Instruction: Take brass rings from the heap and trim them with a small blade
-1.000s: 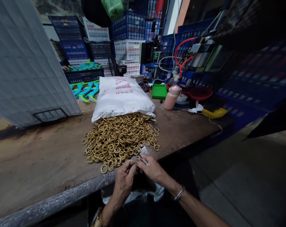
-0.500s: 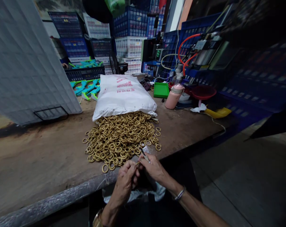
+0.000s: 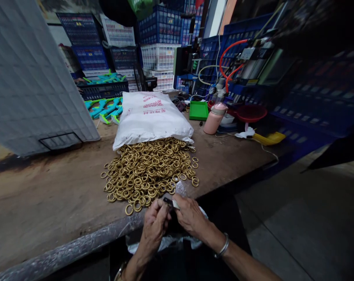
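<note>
Likely a workshop: stacked crates, rings heaped.

The rings look like dull gold metal, smooth and a bit shiny; the sack looks like white woven plastic, wrinkly and matt; the bottle is smooth pink; the tray is flat green plastic; the table top looks brown, rough and matt

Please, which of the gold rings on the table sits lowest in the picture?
The gold ring at the lower left of the pile; its close neighbour on the right, and all others there, sit higher.
</note>
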Motion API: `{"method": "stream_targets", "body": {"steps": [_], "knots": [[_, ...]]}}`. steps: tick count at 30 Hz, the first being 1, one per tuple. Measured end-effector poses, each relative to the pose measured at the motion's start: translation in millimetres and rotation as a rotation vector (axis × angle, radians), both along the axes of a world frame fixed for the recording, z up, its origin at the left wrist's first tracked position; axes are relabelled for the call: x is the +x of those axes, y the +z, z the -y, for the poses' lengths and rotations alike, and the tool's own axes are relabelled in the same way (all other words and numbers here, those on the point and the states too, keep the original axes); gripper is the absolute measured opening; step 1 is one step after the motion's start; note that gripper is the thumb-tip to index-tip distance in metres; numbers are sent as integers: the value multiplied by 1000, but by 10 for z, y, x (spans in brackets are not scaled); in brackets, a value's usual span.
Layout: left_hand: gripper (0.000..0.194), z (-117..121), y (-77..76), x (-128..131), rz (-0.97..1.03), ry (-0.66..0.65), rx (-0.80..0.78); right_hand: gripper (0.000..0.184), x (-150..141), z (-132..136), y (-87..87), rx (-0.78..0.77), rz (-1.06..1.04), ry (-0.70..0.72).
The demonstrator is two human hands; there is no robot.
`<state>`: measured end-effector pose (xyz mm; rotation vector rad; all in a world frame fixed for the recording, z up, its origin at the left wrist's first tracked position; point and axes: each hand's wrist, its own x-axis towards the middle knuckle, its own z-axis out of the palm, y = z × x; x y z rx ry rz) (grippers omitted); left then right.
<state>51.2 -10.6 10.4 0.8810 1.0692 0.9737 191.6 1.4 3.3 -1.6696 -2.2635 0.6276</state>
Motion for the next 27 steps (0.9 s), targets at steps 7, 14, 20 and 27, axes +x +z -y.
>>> {"method": "stream_targets", "body": {"steps": [7,14,20,27], "knots": [[35,70,70,44,216,-25,-119,18,289,-246,60,127,-10,-252],[38,56,-108,48,273,-128,-229,15,858,-1049,74,185,153,-567],[33,-20,-214,81,349,-47,-292,17,992,-1378,-61,109,183,-599],[32,-17,-4,62,444,-49,-326,19,980,-1450,-104,63,131,-594]]}}
